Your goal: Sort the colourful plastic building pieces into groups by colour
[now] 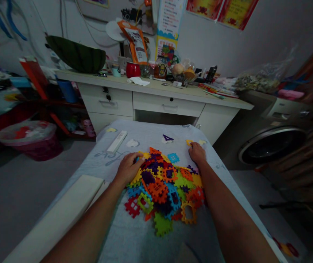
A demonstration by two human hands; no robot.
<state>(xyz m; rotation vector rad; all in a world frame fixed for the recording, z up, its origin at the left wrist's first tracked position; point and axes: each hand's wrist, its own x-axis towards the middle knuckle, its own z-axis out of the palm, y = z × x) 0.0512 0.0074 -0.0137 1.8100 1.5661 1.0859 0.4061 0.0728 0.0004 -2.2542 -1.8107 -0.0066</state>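
A heap of notched plastic building pieces [159, 190] in red, orange, yellow, green, blue and purple lies on a cloth-covered surface. Resting against the heap's left edge is my left hand [129, 168], its fingers stretched over the pieces beside a yellow one. Beyond the heap, on the right, my right hand [197, 152] has its fingers closed on a small yellow building piece [189, 142] at the cloth. A purple triangular piece [167, 137] lies apart near the far edge, and a light blue piece [173, 157] sits between the heap and my right hand.
The pale blue patterned cloth [112, 233] covers the surface. A narrow white box [117, 141] lies at the far left, and a long white board [63, 212] runs along the left side. Behind stands a white desk [156, 87] with a watermelon half [77, 54]; a washing machine [271, 128] is at right.
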